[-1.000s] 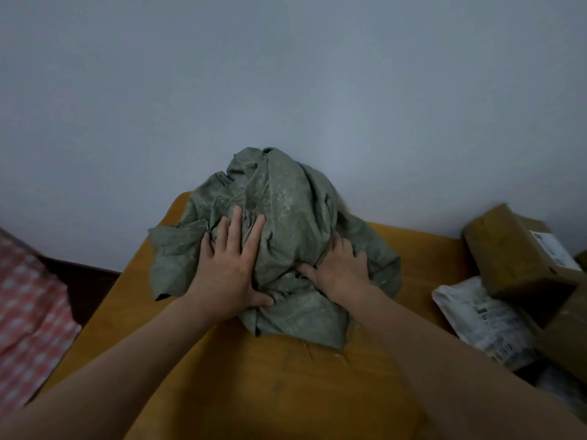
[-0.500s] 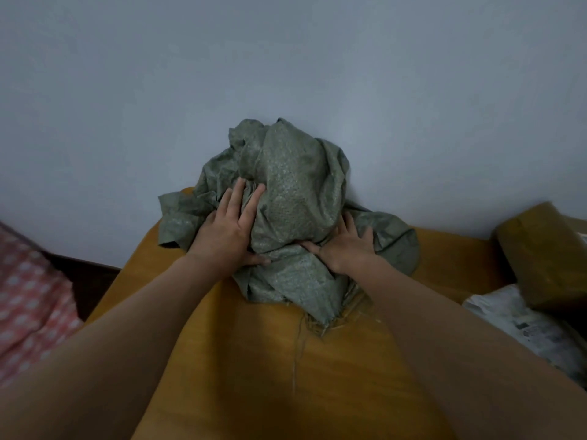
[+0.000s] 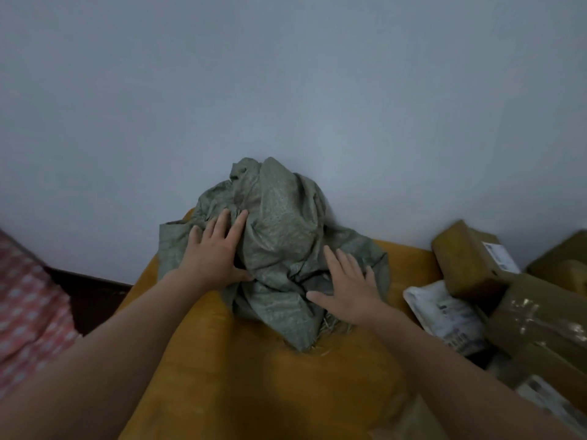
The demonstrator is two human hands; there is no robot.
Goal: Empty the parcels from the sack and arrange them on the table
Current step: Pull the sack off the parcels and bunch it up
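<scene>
A crumpled grey-green woven sack point(image 3: 279, 236) lies bunched up against the wall at the far edge of the yellow-brown table point(image 3: 254, 376). My left hand point(image 3: 216, 252) presses flat on the sack's left side with straight fingers. My right hand point(image 3: 349, 287) lies spread on its lower right part, fingers straight. On the right of the table are parcels: a brown cardboard box point(image 3: 473, 258), a white plastic mailer point(image 3: 444, 315) and a taped brown box point(image 3: 540, 325).
A pale wall rises directly behind the sack. A red-and-white checked cloth point(image 3: 28, 312) lies beyond the table's left edge, with dark floor beside it. More parcels crowd the right edge, one white mailer point(image 3: 546, 401) near my right forearm.
The sack has been pushed back against the wall. My right hand has shifted right and lower on the sack, its fingers spread wider. The camera view has tilted.
</scene>
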